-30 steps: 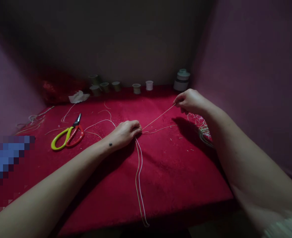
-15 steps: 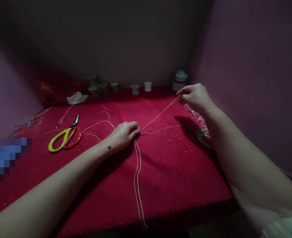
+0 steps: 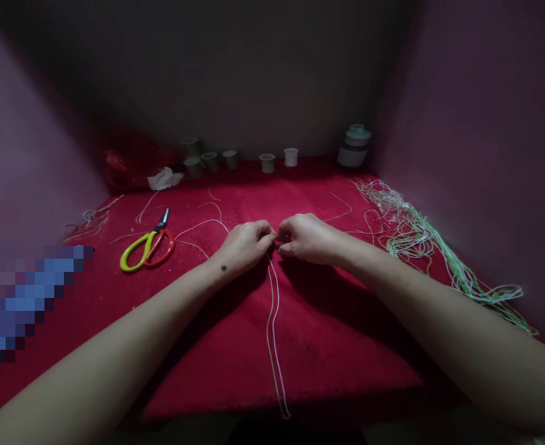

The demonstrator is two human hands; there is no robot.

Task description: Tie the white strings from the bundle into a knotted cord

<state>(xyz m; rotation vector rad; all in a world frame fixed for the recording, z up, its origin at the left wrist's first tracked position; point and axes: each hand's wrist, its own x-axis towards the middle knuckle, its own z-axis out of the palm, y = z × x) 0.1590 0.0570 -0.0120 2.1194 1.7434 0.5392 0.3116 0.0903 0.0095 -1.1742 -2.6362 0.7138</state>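
My left hand [image 3: 246, 245] rests on the red cloth with its fingers closed around thin cords. From under its fingertips a pale loop of cord [image 3: 278, 293] runs down toward the front edge of the cloth. Just to the right, almost fingertip to fingertip with it, is my right hand [image 3: 310, 238], its thumb and fingers pinched together at the cord. Their meeting point is mostly hidden by the fingers. Other loose cord ends [image 3: 210, 220] trail out to the left of my left hand, and more emerge behind my right hand.
Scissors [image 3: 151, 241] with yellow and red handles lie at left. A bundle of green and white cords [image 3: 458, 266] lies along the right wall. Several spools [image 3: 230, 159], a crumpled tissue [image 3: 165, 179] and a bottle [image 3: 354, 147] stand or lie at the back of the red cloth [image 3: 346, 352].
My right hand has come down and left from the upper right, where it held a cord taut, to meet my left hand. My left hand still grips in place. The view has shifted slightly.
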